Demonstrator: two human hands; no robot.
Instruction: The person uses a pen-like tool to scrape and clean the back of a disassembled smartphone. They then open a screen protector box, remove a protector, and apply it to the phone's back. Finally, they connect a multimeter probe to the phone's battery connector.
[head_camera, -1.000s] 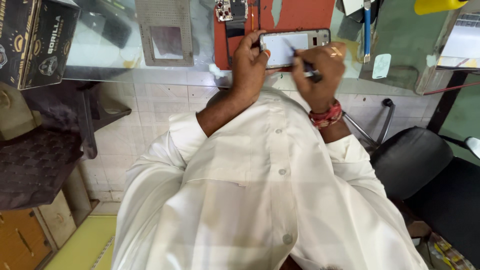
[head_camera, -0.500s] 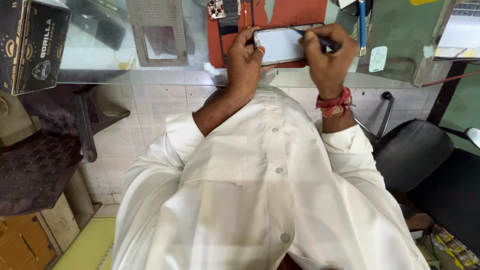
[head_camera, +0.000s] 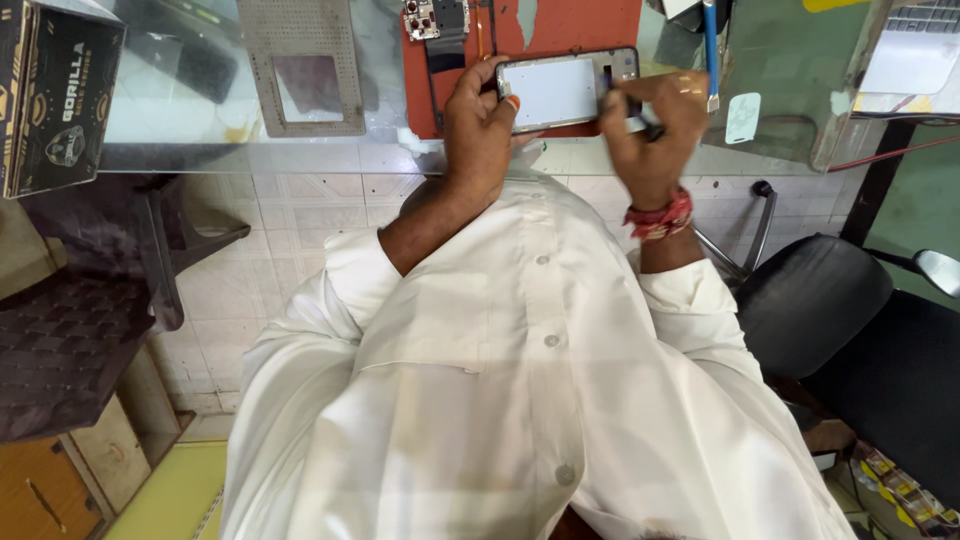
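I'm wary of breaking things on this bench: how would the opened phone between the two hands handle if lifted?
The phone looks thin and flat, so probably stiff and light. Its pale opened face looks exposed, so likely fragile under pressure. The left hand grips one end and the right hand the other; the smooth frame may slip from a looser hold.

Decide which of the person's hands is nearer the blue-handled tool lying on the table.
Right. The right hand grips the phone's end just left of the blue-handled tool; the left hand holds the far end.

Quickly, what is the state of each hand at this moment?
Left hand: closed on the left end of the opened phone.
Right hand: closed on a thin dark tool at the phone's right end.
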